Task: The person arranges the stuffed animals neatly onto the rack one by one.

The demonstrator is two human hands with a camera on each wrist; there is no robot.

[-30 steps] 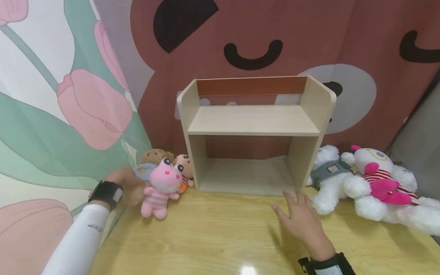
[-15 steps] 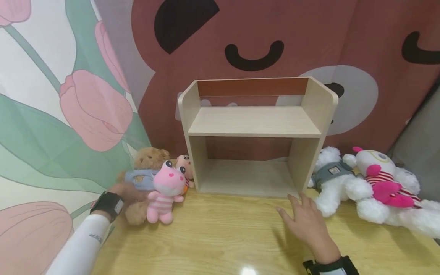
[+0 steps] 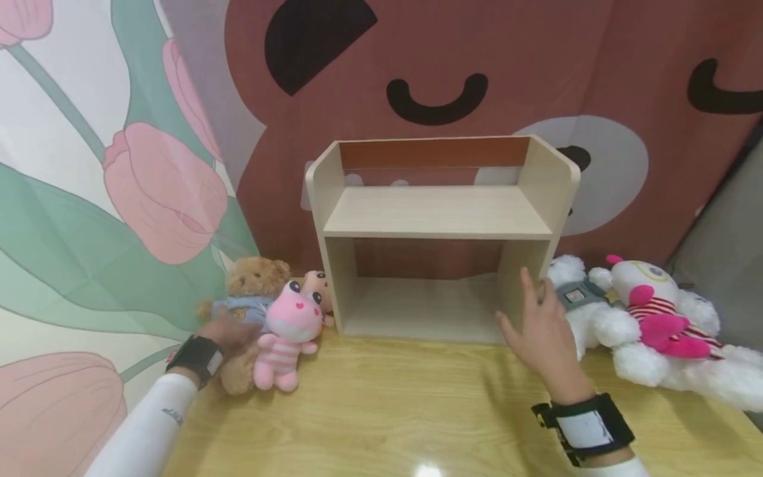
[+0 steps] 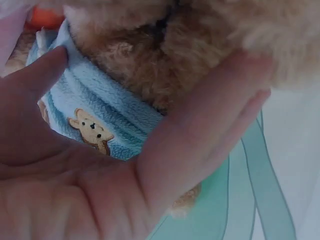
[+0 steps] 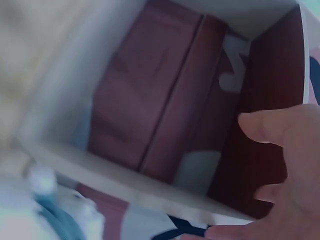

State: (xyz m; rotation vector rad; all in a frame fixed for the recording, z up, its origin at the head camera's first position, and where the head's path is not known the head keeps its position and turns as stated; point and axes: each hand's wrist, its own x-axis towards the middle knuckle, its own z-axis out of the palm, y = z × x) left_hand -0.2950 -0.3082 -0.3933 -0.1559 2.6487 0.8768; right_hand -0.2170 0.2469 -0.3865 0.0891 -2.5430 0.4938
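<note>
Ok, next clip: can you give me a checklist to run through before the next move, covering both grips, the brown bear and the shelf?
1. Left grip at the brown bear: ok; the thumb lies over its blue shirt in the left wrist view.
2. Firm hold on the bear: cannot tell; no finger plainly curls round it.
3. Bear's front unobstructed: not ok; in the head view the left grip and the pink toy cover parts of it.
4. Shelf upright on the table: ok.
5. Right grip clear of the shelf: cannot tell; its fingers overlap the side panel in the head view.
</note>
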